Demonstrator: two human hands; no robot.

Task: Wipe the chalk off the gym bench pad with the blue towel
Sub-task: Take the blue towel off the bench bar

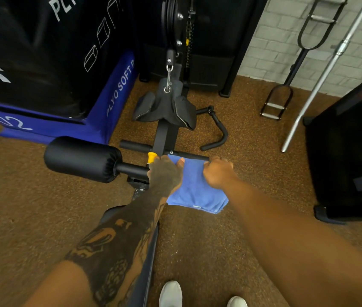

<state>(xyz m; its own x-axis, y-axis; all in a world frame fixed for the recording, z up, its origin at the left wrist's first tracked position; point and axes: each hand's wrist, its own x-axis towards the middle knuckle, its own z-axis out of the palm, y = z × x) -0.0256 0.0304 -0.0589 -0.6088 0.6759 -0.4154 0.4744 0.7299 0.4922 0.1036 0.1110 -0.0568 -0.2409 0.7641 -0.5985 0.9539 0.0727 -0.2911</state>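
The blue towel [194, 187] is folded and draped over the black bar at the far end of the bench, hanging toward me. My left hand [165, 171] grips its left upper edge, thumb on top of the cloth. My right hand [217, 173] is closed on its right upper edge. The dark bench pad [146, 251] runs toward me under my left forearm and is mostly hidden by it. No chalk marks can be made out on the visible strip of pad.
A black foam roller [82, 158] sticks out left of the bench, with a yellow adjustment knob [151, 157] beside my left hand. Stacked plyo boxes [42, 63] stand at the back left, a cable machine [175, 29] behind, a silver barbell [321, 80] leaning right. My white shoes [171, 293] are on brown flooring.
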